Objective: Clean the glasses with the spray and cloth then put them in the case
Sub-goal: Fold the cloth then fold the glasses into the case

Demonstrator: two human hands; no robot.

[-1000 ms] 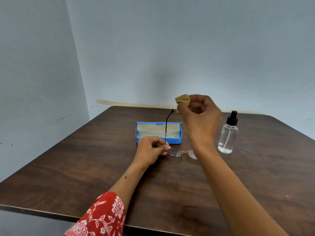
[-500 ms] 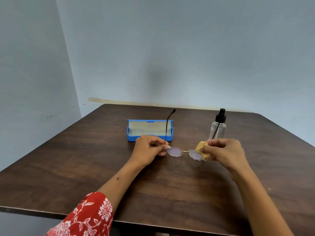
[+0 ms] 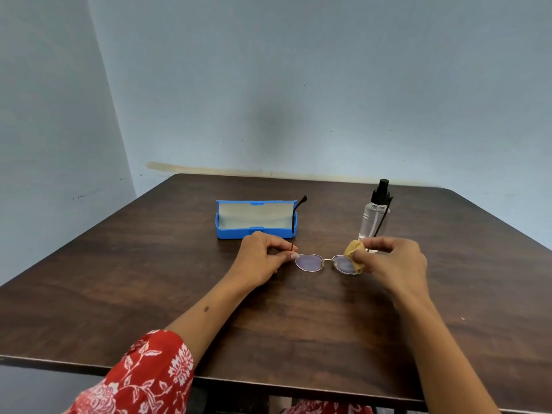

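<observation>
The cloth [image 3: 354, 259] hides part of the right lens [image 3: 343, 265].

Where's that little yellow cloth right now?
In the head view, the yellow cloth is pinched in the right hand, pressed on the right lens of the glasses, just in front of the spray bottle.

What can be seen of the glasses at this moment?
The glasses are a thin, gold-coloured metal frame with two rounded, faintly violet lenses joined by a slim bridge. They are unfolded, lenses facing the camera, low over the wooden table. Both dark-tipped temples rise away, toward the blue case and the spray bottle. The left hand pinches the frame at the left hinge; the right hand presses a tan cloth over the right lens.
</observation>
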